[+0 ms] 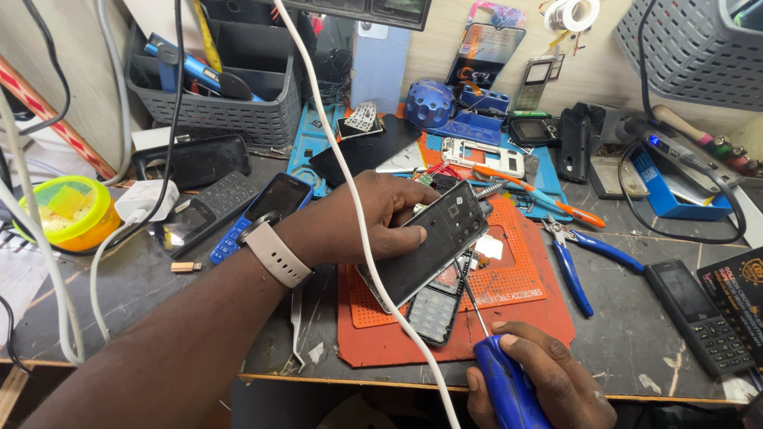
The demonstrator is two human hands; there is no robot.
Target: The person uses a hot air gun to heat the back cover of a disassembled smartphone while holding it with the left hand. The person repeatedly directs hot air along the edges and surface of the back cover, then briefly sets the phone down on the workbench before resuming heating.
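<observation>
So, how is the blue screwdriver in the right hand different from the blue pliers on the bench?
The blue screwdriver is gripped by the right hand, its thin shaft pointing up; the blue pliers lie flat and untouched. The screwdriver has one thick handle, the pliers two slim ones. Both handles are blue.

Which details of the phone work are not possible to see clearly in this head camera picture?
- Screwdriver tip: hidden in the gap between the phone back cover and the keypad part, head view.
- Right hand: cut off by the bottom edge.
- Left hand fingertips: hidden behind the cover.
- Cover's surface: crossed by the white cable.
</observation>
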